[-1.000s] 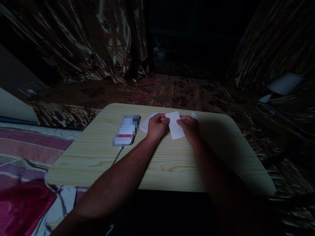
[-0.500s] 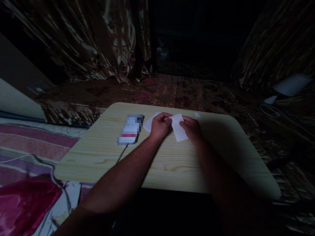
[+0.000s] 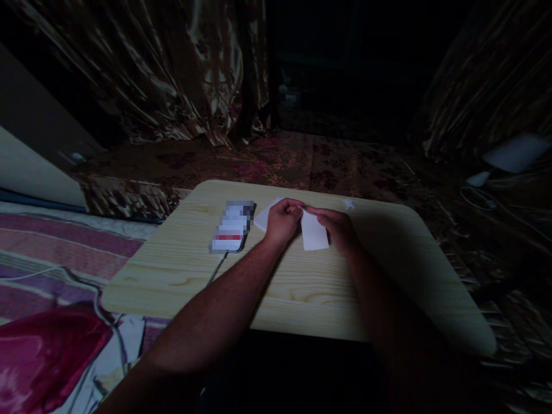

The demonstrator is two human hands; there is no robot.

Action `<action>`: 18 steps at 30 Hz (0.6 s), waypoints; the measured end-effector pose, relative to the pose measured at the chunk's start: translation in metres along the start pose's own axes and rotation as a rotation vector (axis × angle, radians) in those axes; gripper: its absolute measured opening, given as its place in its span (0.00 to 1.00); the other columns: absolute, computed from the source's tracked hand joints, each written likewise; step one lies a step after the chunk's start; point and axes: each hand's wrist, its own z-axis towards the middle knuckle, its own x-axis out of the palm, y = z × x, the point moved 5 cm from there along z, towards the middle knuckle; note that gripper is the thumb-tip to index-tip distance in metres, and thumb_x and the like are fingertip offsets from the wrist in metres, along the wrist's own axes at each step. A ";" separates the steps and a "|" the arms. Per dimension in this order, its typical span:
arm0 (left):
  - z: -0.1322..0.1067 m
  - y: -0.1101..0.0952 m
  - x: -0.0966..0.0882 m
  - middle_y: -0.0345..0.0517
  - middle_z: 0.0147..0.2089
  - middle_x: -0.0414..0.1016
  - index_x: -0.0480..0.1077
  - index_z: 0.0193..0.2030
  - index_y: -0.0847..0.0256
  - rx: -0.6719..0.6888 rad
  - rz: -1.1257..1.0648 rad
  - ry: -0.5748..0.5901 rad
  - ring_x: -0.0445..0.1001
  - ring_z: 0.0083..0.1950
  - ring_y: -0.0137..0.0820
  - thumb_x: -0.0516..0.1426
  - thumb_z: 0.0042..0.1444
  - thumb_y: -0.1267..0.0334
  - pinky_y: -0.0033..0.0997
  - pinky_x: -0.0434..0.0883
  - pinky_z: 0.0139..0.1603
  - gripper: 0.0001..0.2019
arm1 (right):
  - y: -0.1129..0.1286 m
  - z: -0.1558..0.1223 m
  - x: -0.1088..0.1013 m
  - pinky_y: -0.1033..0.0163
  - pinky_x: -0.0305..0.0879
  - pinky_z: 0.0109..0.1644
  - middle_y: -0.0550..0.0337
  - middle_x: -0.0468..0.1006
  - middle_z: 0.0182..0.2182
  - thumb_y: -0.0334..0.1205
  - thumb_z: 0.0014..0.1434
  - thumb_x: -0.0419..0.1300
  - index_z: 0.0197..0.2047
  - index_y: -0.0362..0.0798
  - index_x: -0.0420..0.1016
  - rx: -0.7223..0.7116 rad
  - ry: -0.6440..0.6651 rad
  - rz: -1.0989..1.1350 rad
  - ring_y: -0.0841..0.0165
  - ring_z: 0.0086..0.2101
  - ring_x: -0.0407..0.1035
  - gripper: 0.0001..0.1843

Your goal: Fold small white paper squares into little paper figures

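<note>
Over the wooden-topped table (image 3: 259, 287), both my hands grip a small white sheet of paper (image 3: 314, 231). My left hand (image 3: 283, 218) pinches its upper left corner between thumb and fingers. On the right edge, my right hand (image 3: 337, 224) has its thumb on the front face, and its fingers reach behind toward the top. More white paper (image 3: 263, 217) lies on the table left of my left hand, partly hidden by it. A small crumpled white scrap (image 3: 349, 204) sits beyond my right hand.
A phone (image 3: 233, 230) with a cable plugged in lies left of my hands. Striped bedding (image 3: 34, 241) and a shiny red cloth (image 3: 52, 351) are at the left. Patterned curtains (image 3: 207, 69) hang behind. A white lamp-like object (image 3: 515, 152) stands at the right.
The paper between my hands has turned from a slant to nearly upright in view. My right fingers have slid toward its top edge, closer to my left hand.
</note>
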 end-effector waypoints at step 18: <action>0.000 -0.007 -0.001 0.38 0.24 0.70 0.76 0.38 0.63 0.054 0.030 -0.034 0.61 0.23 0.23 0.61 0.48 0.62 0.24 0.58 0.25 0.11 | -0.012 0.004 0.002 0.61 0.70 0.40 0.55 0.82 0.37 0.47 0.49 0.68 0.46 0.47 0.78 0.061 -0.001 0.124 0.64 0.37 0.76 0.22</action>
